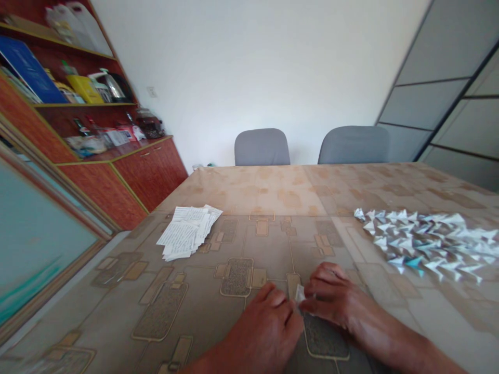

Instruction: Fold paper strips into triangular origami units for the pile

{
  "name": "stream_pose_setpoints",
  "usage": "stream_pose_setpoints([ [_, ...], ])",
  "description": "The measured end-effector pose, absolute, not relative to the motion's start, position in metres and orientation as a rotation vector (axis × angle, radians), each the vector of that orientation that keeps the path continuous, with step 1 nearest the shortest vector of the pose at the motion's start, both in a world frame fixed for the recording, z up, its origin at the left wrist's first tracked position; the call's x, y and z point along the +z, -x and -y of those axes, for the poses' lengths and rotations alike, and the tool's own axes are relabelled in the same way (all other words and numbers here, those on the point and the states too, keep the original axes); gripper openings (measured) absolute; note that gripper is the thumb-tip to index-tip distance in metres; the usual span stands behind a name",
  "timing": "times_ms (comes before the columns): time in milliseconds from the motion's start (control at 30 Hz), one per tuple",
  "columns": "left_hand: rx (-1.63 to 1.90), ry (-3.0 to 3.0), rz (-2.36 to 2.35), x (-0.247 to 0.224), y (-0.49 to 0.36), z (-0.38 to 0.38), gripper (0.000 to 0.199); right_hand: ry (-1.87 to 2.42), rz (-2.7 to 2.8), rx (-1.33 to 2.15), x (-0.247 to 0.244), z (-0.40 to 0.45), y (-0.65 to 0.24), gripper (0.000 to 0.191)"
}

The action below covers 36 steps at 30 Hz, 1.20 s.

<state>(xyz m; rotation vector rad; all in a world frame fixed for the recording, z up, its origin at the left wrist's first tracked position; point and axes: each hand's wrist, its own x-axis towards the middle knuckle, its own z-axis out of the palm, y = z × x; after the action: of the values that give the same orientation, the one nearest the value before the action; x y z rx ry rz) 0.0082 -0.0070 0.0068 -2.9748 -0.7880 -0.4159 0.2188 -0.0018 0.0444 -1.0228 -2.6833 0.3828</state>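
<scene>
Close to the table's near side, a small folded piece of paper [300,294] is pinched between my two hands. My left hand [268,322] is closed on its lower left side, its fingers curled. My right hand [329,298] grips it from the right with thumb and fingers bent together. Most of the paper is hidden behind the fingers. Off to the left lies a loose stack of printed paper slips [187,231]. On the right stand several rows of small folded paper pieces [413,239], mostly white, one of them teal.
A patterned tablecloth [195,291] covers the table. Two grey chairs [262,147] stand at its far edge, before a white wall. A red-brown cabinet [152,169] with bottles, a kettle [115,87] and boxes on its shelves is at the left. Grey panels [432,67] rise at the right.
</scene>
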Motion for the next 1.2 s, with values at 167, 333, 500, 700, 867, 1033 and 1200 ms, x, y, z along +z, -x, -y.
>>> stream_pose_setpoints([
  [167,-0.428,2.933,0.784,0.004,-0.009,0.008,0.008,0.938,2.762,0.322,0.055,0.002,-0.223,0.019],
  [333,-0.492,2.846,0.728,-0.003,-0.011,0.009,0.012,0.960,2.734,0.430,0.058,0.002,-0.230,0.023],
  [500,-0.574,2.756,0.679,-0.012,-0.015,0.008,0.021,1.239,2.353,0.444,0.034,0.001,-0.233,0.024],
  [700,-0.680,2.756,0.695,-0.013,-0.017,0.003,0.018,1.591,2.223,0.416,0.012,0.000,-0.216,0.016],
  [867,-0.774,2.979,0.862,-0.002,-0.011,-0.005,0.009,1.491,2.172,0.570,0.011,-0.002,-0.217,0.016],
  [1033,-1.201,3.136,1.630,0.014,-0.008,-0.016,0.020,1.182,2.140,0.568,0.022,-0.002,-0.222,0.013],
  [1200,-1.659,3.302,1.819,0.017,-0.020,-0.021,0.003,0.991,2.167,0.376,0.040,0.004,-0.221,0.012],
])
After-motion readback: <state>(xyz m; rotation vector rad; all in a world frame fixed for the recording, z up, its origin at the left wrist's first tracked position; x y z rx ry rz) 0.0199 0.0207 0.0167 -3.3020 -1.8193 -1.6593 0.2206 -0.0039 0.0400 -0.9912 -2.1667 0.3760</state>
